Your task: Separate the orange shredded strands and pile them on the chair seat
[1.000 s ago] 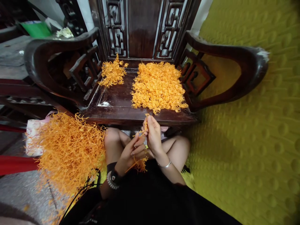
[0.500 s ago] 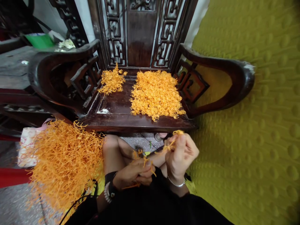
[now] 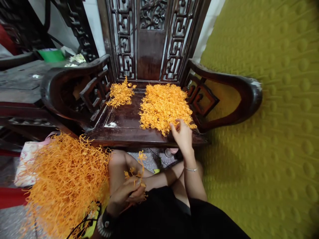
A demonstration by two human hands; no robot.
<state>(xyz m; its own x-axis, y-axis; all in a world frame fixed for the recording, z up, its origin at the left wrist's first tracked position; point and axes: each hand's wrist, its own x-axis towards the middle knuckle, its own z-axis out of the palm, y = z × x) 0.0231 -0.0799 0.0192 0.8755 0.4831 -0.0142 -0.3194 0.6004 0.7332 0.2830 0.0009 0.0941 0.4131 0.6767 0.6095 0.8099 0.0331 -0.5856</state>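
Fingers closed, my left hand [image 3: 133,191] pinches some orange strands [image 3: 141,162] above my lap; bits stick out on both sides. My right hand [image 3: 183,132] reaches over the near right edge of a large yellow-orange pile [image 3: 164,106] on the chair seat. Its thumb and index finger are apart, and no strand shows between them. A smaller orange pile [image 3: 121,93] sits at the seat's back left. Beside my left knee rises a big heap of long, loose orange strands [image 3: 72,179].
The dark wooden chair [image 3: 124,134] has curved armrests on both sides. A yellow-green bumpy surface [image 3: 281,132] fills the right. Left of the chair, a grey table [image 3: 20,79] holds a green container [image 3: 51,55]. A patterned white bag [image 3: 27,162] stands behind the heap.
My right hand has moved up from above my lap to the large pile, and its fingers have opened. My left hand has shifted slightly left and down, still holding strands. The camera view has tilted.
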